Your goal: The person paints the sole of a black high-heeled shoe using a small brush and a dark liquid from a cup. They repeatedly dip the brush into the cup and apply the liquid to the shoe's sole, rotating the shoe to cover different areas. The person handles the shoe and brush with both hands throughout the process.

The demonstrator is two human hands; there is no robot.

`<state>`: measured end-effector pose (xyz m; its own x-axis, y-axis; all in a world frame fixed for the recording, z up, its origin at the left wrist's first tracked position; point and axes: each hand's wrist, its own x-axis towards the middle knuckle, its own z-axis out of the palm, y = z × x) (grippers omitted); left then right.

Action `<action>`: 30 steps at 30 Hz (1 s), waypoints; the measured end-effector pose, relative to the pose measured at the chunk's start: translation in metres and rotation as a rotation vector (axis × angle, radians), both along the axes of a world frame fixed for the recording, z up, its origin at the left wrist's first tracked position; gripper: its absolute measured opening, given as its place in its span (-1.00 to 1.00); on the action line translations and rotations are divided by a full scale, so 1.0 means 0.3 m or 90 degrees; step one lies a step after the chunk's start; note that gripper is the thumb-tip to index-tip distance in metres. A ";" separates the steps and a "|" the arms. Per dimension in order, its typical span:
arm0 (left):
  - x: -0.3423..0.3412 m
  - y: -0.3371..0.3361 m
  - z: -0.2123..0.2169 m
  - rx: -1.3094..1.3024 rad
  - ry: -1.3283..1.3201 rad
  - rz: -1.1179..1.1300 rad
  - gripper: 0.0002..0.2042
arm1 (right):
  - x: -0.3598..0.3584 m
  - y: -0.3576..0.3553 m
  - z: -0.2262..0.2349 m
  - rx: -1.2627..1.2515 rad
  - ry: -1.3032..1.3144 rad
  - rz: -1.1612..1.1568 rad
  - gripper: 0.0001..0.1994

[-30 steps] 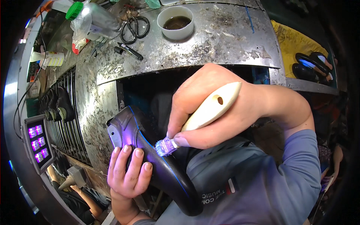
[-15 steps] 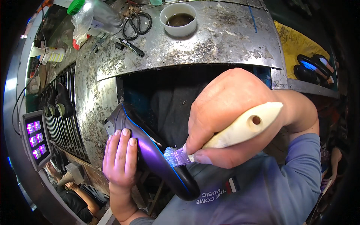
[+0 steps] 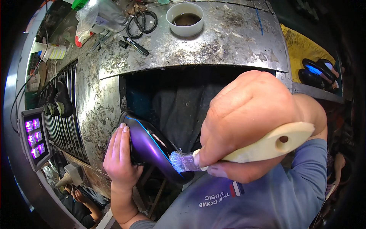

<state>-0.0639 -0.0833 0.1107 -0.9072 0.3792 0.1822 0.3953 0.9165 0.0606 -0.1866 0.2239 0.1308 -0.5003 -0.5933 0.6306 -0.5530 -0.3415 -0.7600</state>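
Note:
My left hand (image 3: 120, 158) is closed around the heel side of a black shoe (image 3: 150, 147), fingers lying over its side. A thin bright blue line runs along the shoe's edge, and its surface gleams purple. The toe end points down and to the right, toward my shirt. In my right hand (image 3: 248, 110) is a paint brush (image 3: 267, 145) with a cream handle that has a hole near its end. Its bristles, glowing blue, touch the shoe along the blue line near the toe. My left thumb is hidden behind the shoe.
On the stained metal bench (image 3: 236, 49) stand a white bowl (image 3: 186, 30) of dark liquid, scissors (image 3: 142, 25), a black marker (image 3: 137, 46) and a clear jar (image 3: 105, 17). A purple-lit lamp (image 3: 35, 138) is at left, beside racked shoes (image 3: 63, 99). More shoes (image 3: 318, 72) lie right. Another person's arm (image 3: 85, 202) shows lower left.
The shoe has turned in my left hand and its toe has come up and left. My right hand has shifted right, while the bristles stay against the shoe's edge, nearer the toe.

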 end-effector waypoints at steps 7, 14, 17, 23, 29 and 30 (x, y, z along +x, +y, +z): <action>0.019 0.015 -0.024 0.108 -0.043 0.073 -0.31 | -0.010 0.004 0.047 0.022 0.025 0.000 -0.83; 0.037 0.043 -0.007 0.202 -0.156 0.140 -0.20 | -0.023 0.008 0.086 0.020 0.055 -0.002 -0.81; 0.045 0.059 -0.008 0.262 -0.220 0.168 -0.22 | -0.022 -0.004 0.094 0.032 0.076 -0.019 -0.81; 0.045 0.083 0.034 0.313 -0.358 0.167 -0.28 | -0.042 -0.019 0.103 0.058 0.155 -0.068 -0.82; 0.036 0.078 0.047 0.412 -0.476 0.135 -0.27 | -0.060 -0.055 0.082 0.045 0.159 -0.096 -0.84; 0.037 0.076 0.049 0.427 -0.502 0.137 -0.27 | -0.062 -0.061 0.075 0.043 0.162 -0.097 -0.84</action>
